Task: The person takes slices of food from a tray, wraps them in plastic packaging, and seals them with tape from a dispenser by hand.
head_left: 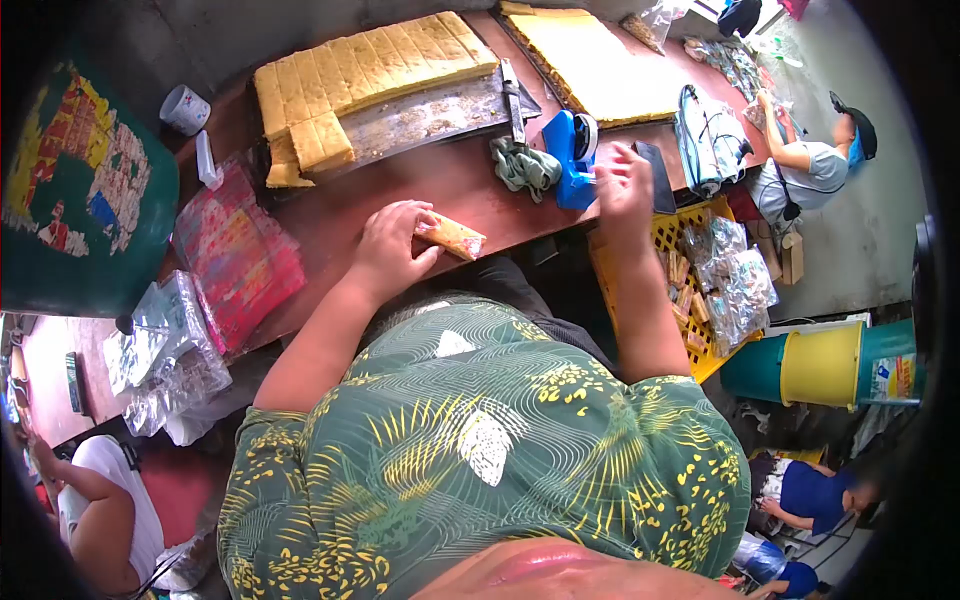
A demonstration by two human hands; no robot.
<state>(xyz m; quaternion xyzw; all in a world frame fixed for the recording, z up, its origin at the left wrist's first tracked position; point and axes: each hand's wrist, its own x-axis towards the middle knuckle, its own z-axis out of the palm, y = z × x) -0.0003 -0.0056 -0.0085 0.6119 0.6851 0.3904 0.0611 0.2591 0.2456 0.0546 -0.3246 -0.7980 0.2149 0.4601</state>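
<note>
My left hand [393, 247] is closed around a wrapped slice of cake [455, 238], low over the table's near edge. A printed wrapper shows at the slice's free end. My right hand [626, 185] is raised just right of a blue tape dispenser [568, 165], its fingers curled together. Whatever is pinched in those fingers is too small to make out. A crumpled grey-green cloth [525, 168] lies left of the dispenser, and a knife [513, 100] rests above it on a tray edge.
Cut yellow sheet cake [370, 80] and another cake slab [590, 65] sit at the back. A yellow crate [720, 340] with wrapped pieces stands at right. Red printed sheets [235, 240], plastic wrap [165, 345] and a green bin [90, 190] are at left. Other people work nearby.
</note>
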